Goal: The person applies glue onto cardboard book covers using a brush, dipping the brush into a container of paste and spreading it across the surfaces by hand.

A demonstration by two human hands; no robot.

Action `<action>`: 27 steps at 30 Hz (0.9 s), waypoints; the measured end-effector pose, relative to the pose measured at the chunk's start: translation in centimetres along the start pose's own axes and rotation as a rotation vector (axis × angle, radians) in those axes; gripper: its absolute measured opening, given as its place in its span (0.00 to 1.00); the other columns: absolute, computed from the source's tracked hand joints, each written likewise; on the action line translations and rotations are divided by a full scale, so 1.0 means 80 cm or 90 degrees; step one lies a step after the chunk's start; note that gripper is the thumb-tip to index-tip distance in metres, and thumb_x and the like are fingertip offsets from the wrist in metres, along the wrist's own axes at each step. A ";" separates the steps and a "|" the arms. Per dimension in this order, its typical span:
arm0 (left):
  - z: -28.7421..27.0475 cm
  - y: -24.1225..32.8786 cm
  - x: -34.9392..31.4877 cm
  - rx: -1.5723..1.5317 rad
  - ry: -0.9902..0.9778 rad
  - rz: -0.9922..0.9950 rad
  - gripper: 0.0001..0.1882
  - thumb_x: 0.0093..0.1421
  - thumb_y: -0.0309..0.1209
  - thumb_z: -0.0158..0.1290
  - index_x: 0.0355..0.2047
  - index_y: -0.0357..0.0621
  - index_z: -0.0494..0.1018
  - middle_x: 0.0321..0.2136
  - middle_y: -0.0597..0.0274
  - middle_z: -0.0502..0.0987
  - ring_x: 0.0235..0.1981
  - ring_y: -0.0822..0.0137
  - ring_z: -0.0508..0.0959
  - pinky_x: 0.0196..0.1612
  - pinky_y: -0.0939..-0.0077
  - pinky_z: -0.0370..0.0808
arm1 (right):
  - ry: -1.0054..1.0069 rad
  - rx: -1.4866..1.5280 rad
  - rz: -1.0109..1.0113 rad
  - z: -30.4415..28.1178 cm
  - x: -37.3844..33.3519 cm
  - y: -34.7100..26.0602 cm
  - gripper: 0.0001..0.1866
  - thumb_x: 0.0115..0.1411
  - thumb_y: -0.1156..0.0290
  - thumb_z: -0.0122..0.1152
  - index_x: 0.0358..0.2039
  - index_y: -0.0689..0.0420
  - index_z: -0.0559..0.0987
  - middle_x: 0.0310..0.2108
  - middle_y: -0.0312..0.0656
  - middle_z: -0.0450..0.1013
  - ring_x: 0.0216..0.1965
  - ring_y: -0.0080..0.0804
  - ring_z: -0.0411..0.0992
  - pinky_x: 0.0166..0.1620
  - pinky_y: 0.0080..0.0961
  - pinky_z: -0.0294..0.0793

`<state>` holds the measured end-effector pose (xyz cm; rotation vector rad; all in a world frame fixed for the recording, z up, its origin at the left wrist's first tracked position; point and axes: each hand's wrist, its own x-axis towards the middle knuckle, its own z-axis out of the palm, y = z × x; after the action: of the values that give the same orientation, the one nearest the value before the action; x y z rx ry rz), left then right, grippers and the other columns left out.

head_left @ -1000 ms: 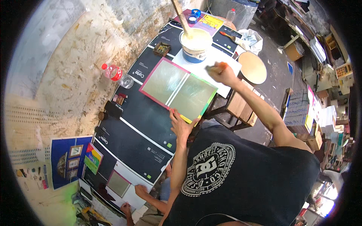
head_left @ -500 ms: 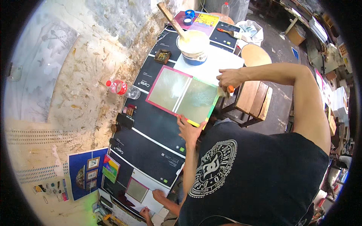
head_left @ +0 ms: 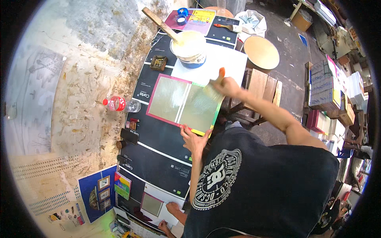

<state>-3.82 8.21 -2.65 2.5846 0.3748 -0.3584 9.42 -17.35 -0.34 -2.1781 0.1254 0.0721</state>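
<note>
The brush [head_left: 212,93] is grasped in the right hand [head_left: 230,88], with the fingers clenched around it and the orange handle end pointing up and away. Its bristles are held over the right half of the panel [head_left: 166,99], near the green edge; whether they are pressed to the surface cannot be told. The panel is laid on the dark-covered table [head_left: 158,137], its two grey halves parted by white lines and bordered in pink, green and yellow. Its near edge is touched by the left hand [head_left: 194,139], whose fingers are spread and closed around nothing, the thumb set by the yellow strip. Beyond the panel, a bucket [head_left: 193,59] is stood on a white sheet [head_left: 222,55], with a wooden stick [head_left: 158,23] leaned out of it. A small tray [head_left: 158,62] is placed left of the bucket, and a bottle [head_left: 117,103] is seen toward the wall. At the table's near end, a co-worker's hand [head_left: 173,208] is held beside a smaller panel [head_left: 151,204].
</note>
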 end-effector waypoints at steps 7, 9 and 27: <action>0.004 0.018 0.010 0.005 -0.018 0.024 0.72 0.37 0.70 0.66 0.70 0.37 0.46 0.70 0.49 0.46 0.68 0.45 0.58 0.58 0.26 0.61 | 0.071 0.088 -0.115 0.021 -0.025 -0.004 0.21 0.60 0.51 0.63 0.25 0.59 0.79 0.19 0.52 0.74 0.23 0.46 0.78 0.30 0.42 0.75; 0.000 0.021 0.006 0.014 -0.026 0.002 0.72 0.37 0.70 0.67 0.70 0.37 0.45 0.70 0.49 0.46 0.68 0.46 0.58 0.58 0.27 0.62 | 0.005 -0.076 -0.246 0.038 -0.048 -0.031 0.20 0.60 0.52 0.62 0.29 0.59 0.79 0.21 0.55 0.75 0.26 0.49 0.78 0.33 0.43 0.77; -0.002 0.019 0.004 -0.014 0.006 -0.015 0.72 0.32 0.67 0.71 0.68 0.37 0.51 0.69 0.47 0.49 0.66 0.44 0.61 0.55 0.29 0.65 | 0.165 -0.045 -0.439 0.070 0.161 -0.075 0.08 0.55 0.64 0.63 0.27 0.56 0.79 0.22 0.49 0.76 0.23 0.49 0.76 0.28 0.42 0.76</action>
<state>-2.98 7.11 -1.99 2.5627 0.4104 -0.3489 22.88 -10.17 0.10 -2.1790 -0.4885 -0.6023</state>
